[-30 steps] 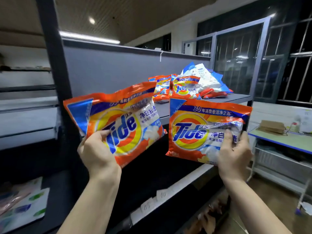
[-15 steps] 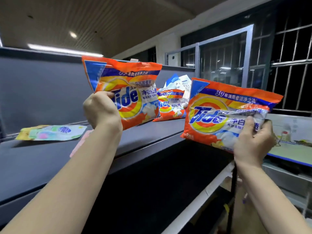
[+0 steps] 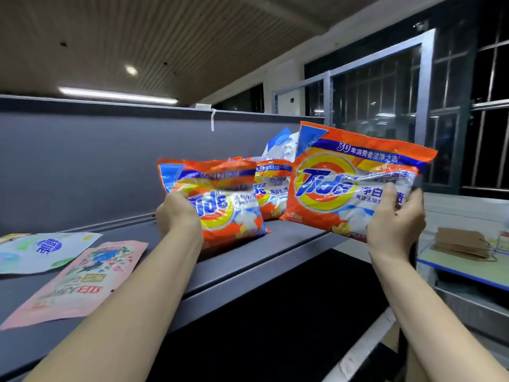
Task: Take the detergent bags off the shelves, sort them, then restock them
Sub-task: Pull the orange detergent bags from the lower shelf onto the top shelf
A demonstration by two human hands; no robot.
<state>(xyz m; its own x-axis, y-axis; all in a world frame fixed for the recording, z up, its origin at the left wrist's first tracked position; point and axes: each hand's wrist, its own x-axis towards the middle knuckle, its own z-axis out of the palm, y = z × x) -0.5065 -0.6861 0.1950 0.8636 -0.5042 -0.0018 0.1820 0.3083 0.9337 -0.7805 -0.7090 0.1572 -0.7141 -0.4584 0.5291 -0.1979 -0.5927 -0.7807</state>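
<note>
while the left hand (image 3: 176, 213) grips one tide bag (image 3: 220, 199) apparently just touching the top shelf (image 3: 275, 252) and the right hand (image 3: 395, 224) pinches another tide bag (image 3: 344, 183) aloft beside the grouped orange bags (image 3: 271, 188), sorting looks mid-way, with the pink pouch (image 3: 80, 282) and white pouch (image 3: 41, 252) apart and restocking left.

Upright orange Tide bags (image 3: 220, 199) on shelf (image 3: 248, 260)

A stack of brown cardboard (image 3: 462, 244) lies on a blue-edged table (image 3: 468, 271).
</note>
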